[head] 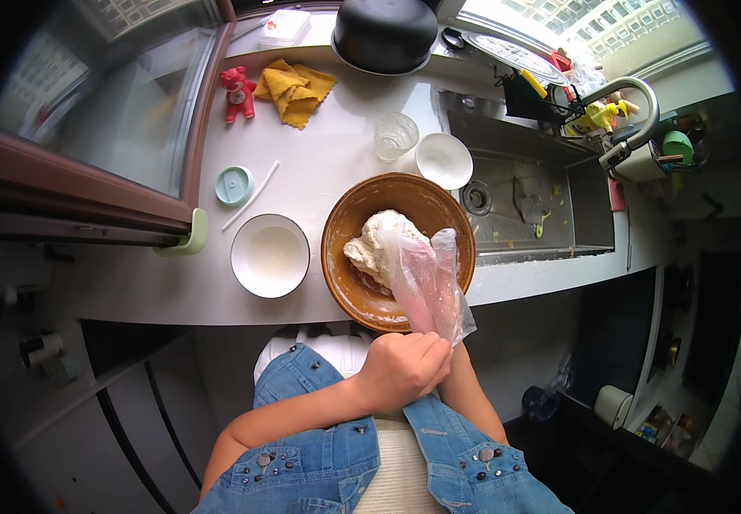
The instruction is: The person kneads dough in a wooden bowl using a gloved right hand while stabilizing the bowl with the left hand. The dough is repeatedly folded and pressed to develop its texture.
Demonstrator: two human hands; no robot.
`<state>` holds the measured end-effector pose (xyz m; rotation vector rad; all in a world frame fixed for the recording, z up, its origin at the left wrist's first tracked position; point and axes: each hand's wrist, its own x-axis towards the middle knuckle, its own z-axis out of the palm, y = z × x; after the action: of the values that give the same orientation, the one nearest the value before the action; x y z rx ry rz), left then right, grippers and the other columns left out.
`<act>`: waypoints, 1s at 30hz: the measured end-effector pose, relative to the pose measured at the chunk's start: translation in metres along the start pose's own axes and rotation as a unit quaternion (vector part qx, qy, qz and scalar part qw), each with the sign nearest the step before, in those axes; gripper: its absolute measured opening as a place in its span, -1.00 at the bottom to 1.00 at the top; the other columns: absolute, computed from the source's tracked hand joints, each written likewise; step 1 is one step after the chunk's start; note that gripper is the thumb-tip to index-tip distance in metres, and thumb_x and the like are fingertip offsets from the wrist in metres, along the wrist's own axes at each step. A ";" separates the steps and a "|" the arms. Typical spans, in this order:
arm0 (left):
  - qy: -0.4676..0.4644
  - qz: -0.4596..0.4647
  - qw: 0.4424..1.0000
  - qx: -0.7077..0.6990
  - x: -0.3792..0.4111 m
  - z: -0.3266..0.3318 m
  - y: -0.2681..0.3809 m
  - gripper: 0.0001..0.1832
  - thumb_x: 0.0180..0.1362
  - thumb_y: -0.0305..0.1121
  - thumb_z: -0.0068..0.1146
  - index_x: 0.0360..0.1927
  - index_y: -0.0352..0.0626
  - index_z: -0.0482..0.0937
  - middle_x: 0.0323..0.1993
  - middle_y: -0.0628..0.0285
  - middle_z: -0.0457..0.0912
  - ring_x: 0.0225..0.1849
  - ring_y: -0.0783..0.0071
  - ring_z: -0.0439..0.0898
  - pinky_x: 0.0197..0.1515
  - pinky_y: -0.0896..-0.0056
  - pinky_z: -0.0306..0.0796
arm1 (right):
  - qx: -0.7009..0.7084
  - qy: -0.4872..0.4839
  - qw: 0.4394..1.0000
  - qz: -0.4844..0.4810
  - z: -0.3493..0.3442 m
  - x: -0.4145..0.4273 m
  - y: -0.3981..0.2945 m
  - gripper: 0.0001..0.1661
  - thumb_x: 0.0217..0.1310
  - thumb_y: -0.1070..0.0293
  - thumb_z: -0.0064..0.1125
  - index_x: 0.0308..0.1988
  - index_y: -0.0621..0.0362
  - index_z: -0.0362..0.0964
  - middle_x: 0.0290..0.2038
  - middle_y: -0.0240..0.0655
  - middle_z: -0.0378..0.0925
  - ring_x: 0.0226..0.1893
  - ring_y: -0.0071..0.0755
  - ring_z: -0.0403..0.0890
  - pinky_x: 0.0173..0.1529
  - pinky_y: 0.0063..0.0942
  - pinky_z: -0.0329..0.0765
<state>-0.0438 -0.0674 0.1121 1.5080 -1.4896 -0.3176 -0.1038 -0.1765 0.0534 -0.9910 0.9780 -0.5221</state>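
A lump of pale dough [373, 247] sits in a brown round bowl [338, 289] at the counter's front edge. My right hand [431, 283] wears a loose clear plastic glove [448, 247] and reaches over the dough's right side, its fingers stretched out and apart. Whether those fingers touch the dough is hard to see. At the right wrist, my left hand [409, 366] pinches the glove's cuff, just outside the bowl's near rim. To the left stands a white bowl [270, 256] with a pale liquid in it.
Behind the brown bowl are a clear glass [396, 136] and a small white bowl [444, 160] beside the sink [537, 193], which holds food scraps. A light blue lid [235, 186], a white stick [251, 196], a yellow cloth [296, 90] and a red bear figure [238, 95] lie left. An open window frame [194, 154] juts in.
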 end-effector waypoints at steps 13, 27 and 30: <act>-0.035 0.099 0.994 -0.020 -0.005 0.004 0.017 -0.76 -0.01 -0.42 0.27 -0.51 -0.09 0.37 -0.60 0.32 0.33 -0.62 0.42 0.47 -0.61 0.39 0.30 | 0.354 -0.181 0.914 0.080 0.010 -0.002 -0.015 -0.01 0.38 -0.51 -0.36 0.55 -0.24 -0.21 0.56 -0.40 -0.12 0.52 -0.35 -0.04 0.56 -0.23 -0.12; -0.025 -0.230 0.973 0.008 -0.034 -0.033 -0.030 -0.73 0.25 -0.18 0.28 -0.28 -0.18 0.56 -0.49 0.21 0.62 -0.50 0.28 0.64 -0.48 0.27 0.44 | -0.329 -0.133 0.934 -0.037 -0.059 0.043 -0.035 -0.63 0.33 0.21 0.17 -0.39 0.33 0.55 -0.46 -0.22 0.57 -0.37 -0.33 0.58 -0.19 -0.34 0.49; -0.039 -0.400 0.912 0.082 -0.063 -0.031 -0.066 -0.44 0.34 0.03 0.12 0.10 -0.29 0.40 -0.49 0.15 0.66 -0.45 0.13 0.68 -0.39 0.12 0.50 | -0.648 -0.309 0.694 -0.051 -0.055 0.044 -0.040 -0.55 0.25 0.05 0.16 -0.38 0.26 0.63 -0.42 0.03 0.63 -0.29 0.12 0.66 -0.12 -0.08 0.55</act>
<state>0.0069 -0.0119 0.0518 2.2240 -0.8935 -0.7501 -0.1285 -0.2537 0.0583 -2.3025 0.5529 0.5840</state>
